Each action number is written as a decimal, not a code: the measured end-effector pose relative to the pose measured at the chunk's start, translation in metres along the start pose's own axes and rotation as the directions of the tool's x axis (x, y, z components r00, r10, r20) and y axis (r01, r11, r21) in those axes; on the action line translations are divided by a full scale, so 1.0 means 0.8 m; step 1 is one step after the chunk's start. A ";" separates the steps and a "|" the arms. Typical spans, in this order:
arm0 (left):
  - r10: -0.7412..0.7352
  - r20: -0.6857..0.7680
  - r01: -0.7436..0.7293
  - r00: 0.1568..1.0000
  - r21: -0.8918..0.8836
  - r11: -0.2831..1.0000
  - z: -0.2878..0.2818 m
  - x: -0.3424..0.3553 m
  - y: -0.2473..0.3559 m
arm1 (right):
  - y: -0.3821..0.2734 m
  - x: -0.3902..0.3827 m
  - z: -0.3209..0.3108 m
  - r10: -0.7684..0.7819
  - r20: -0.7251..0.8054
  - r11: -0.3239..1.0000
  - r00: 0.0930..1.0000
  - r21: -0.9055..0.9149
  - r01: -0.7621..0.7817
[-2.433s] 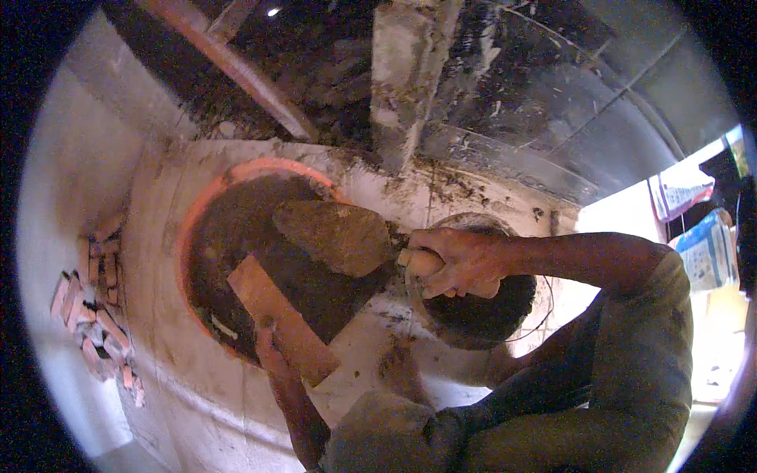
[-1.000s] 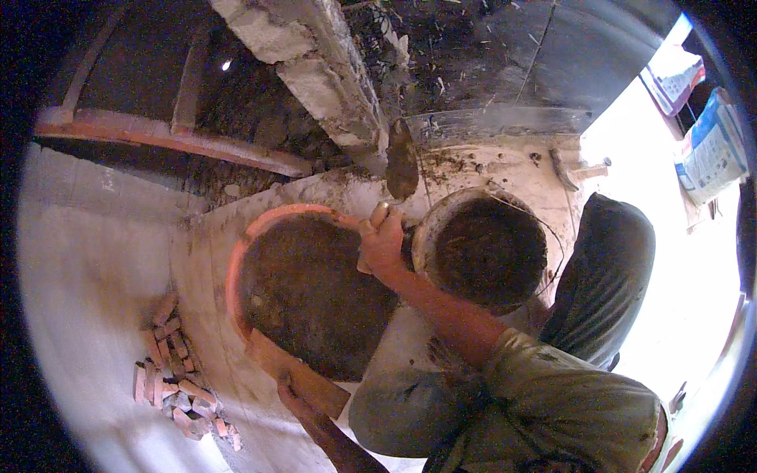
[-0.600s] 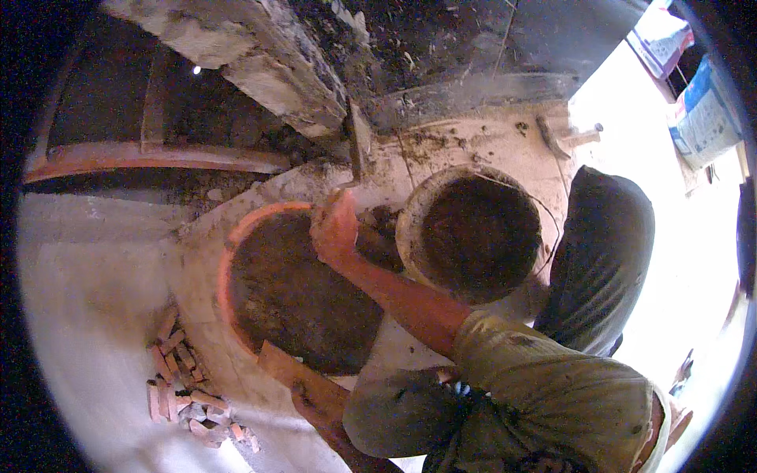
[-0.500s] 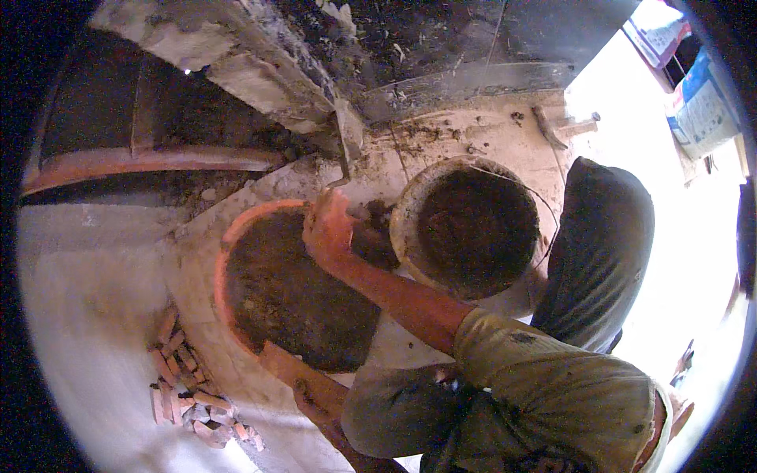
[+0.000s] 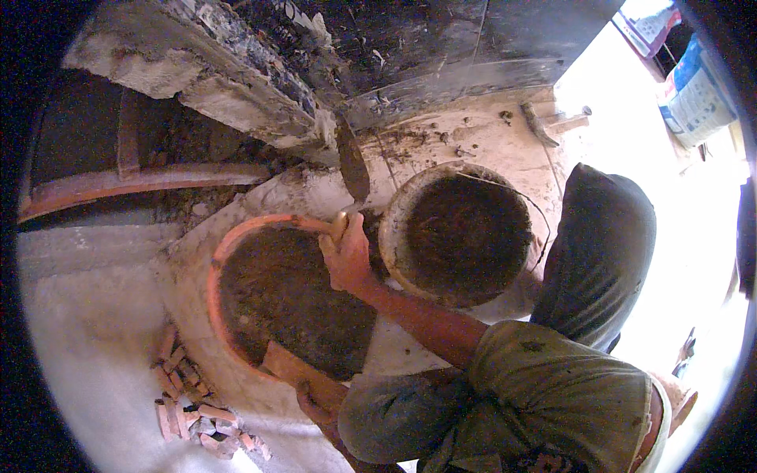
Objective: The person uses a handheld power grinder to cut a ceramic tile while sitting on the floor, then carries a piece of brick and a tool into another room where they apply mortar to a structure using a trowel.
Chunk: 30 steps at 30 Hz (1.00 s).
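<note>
My right hand (image 5: 348,256) is closed around the wooden handle of a trowel (image 5: 353,167). Its dark blade points away from me, beside the foot of a rough, plaster-smeared ledge. Beneath this hand lies a wide opening or basin with an orange rim (image 5: 214,288), filled with dark earthy material. Just to the right stands a round bucket (image 5: 394,244), caked pale at the lip, with a wire handle and dark mix inside. At the basin's near edge my left hand (image 5: 317,404) grips a flat reddish brick (image 5: 296,369); part of the hand is hidden by my knee.
Broken brick pieces (image 5: 193,422) are heaped on the floor at the lower left. A hammer (image 5: 544,124) lies beyond the bucket, by a dark panel (image 5: 441,47). One sack (image 5: 698,98) stands at the far right. Another curved orange rim (image 5: 142,181) runs at the upper left.
My right hand has drawn back from the ledge, slightly right and nearer. The trowel blade has turned from edge-on to showing its broad face. My left hand keeps the brick almost in place.
</note>
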<state>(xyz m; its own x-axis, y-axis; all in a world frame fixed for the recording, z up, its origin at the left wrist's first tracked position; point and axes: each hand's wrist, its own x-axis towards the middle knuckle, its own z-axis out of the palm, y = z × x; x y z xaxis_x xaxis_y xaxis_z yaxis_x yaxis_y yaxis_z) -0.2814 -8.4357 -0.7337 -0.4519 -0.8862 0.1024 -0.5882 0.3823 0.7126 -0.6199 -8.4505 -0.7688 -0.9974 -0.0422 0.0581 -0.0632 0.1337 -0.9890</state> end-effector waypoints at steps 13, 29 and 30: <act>-0.598 0.152 0.566 0.787 -0.562 0.603 -0.008 0.015 -0.018 | 0.007 0.030 0.055 0.390 0.194 0.920 0.900 -0.027 -0.392; -0.821 0.195 0.751 0.537 -0.553 0.360 -0.018 0.010 -0.068 | -0.050 0.024 0.062 0.063 0.047 0.979 0.997 -0.196 -0.053; -0.840 0.232 0.782 0.490 -0.543 0.306 -0.019 0.014 -0.079 | -0.053 0.033 0.051 0.148 0.080 0.978 0.986 -0.158 -0.134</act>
<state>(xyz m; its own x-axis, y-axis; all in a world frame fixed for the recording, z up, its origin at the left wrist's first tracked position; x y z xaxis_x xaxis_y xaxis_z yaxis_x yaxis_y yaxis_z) -0.2392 -8.4740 -0.7667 0.1173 -0.6946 -0.7098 -0.1689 -0.7182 0.6750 -0.6424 -8.4978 -0.7310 -0.9899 -0.1010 -0.1000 0.0666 0.2925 -0.9540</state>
